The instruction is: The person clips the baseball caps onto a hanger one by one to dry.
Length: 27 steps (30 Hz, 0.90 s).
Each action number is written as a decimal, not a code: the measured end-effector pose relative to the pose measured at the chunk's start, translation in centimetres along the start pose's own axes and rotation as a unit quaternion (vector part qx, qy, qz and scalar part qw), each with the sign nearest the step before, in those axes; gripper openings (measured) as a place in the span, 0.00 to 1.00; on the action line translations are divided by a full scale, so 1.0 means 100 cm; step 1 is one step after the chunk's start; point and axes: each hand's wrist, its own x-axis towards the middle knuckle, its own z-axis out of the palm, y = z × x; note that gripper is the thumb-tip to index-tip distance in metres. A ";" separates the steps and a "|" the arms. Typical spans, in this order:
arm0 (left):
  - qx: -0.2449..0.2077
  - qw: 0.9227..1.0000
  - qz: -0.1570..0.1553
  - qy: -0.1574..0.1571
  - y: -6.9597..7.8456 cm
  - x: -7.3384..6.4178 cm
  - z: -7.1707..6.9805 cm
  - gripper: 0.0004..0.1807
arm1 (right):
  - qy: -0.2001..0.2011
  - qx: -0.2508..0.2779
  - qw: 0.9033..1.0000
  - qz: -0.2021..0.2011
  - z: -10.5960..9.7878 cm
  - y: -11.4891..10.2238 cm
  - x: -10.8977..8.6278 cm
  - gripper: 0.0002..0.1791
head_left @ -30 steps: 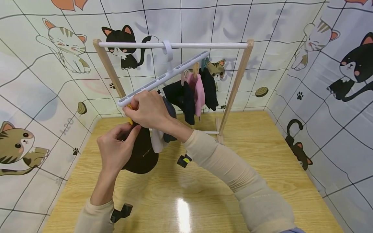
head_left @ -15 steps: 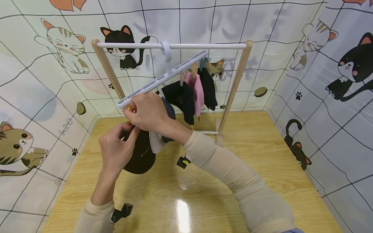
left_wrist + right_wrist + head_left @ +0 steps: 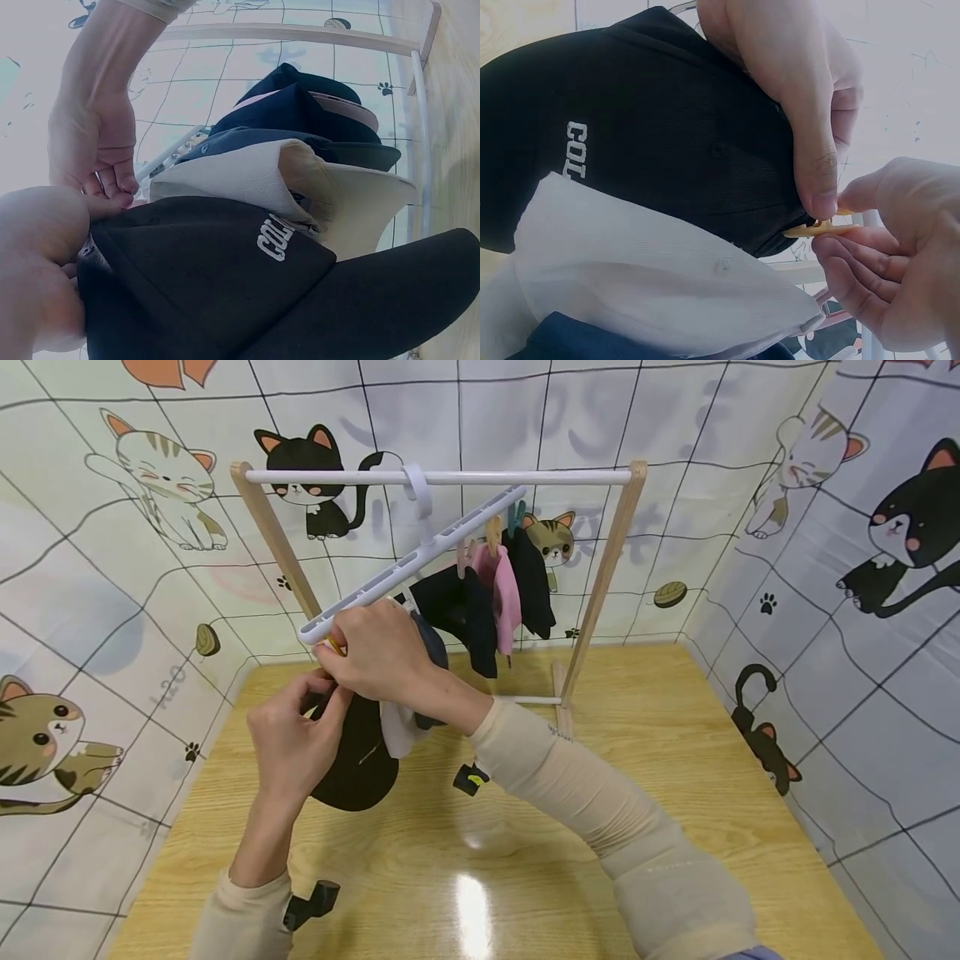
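Note:
A black baseball cap with white lettering hangs brim-down at the front end of a white clip hanger. My left hand pinches the cap's edge between thumb and fingers. Just above, my right hand pinches a yellow clothespin, its tips right at the cap's edge in the right wrist view. Beside the black cap hangs a white cap, followed by a dark blue cap. Part of the clothespin is hidden behind my right fingers.
The hanger hooks over the white rail of a wooden-legged rack. Further back, a black cap, a pink cap and another dark cap hang from pins. The wooden tabletop lies below, with cat-print cloth around.
The hanger's hook has slid slightly left on the rail, and the hanging caps have shifted left a little. Both hands keep their pinches, moving only slightly.

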 end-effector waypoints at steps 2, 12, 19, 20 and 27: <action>-0.002 1.000 0.000 0.002 -0.001 0.000 -0.001 0.09 | -0.003 0.004 1.000 0.000 0.000 -0.001 0.001 0.29; 0.002 1.000 -0.001 -0.008 -0.005 -0.001 -0.006 0.10 | -0.003 0.058 0.998 0.010 0.005 0.001 0.003 0.29; 0.012 0.999 -0.013 -0.043 -0.002 0.000 -0.005 0.12 | 0.006 0.084 0.996 0.005 0.003 0.007 -0.002 0.27; 0.010 0.999 -0.014 -0.048 -0.002 0.000 -0.004 0.12 | 0.006 0.084 0.996 0.004 0.003 0.008 -0.003 0.27; -0.017 0.998 -0.011 -0.065 0.000 0.001 -0.002 0.12 | 0.014 0.091 0.996 -0.008 0.001 0.013 -0.009 0.20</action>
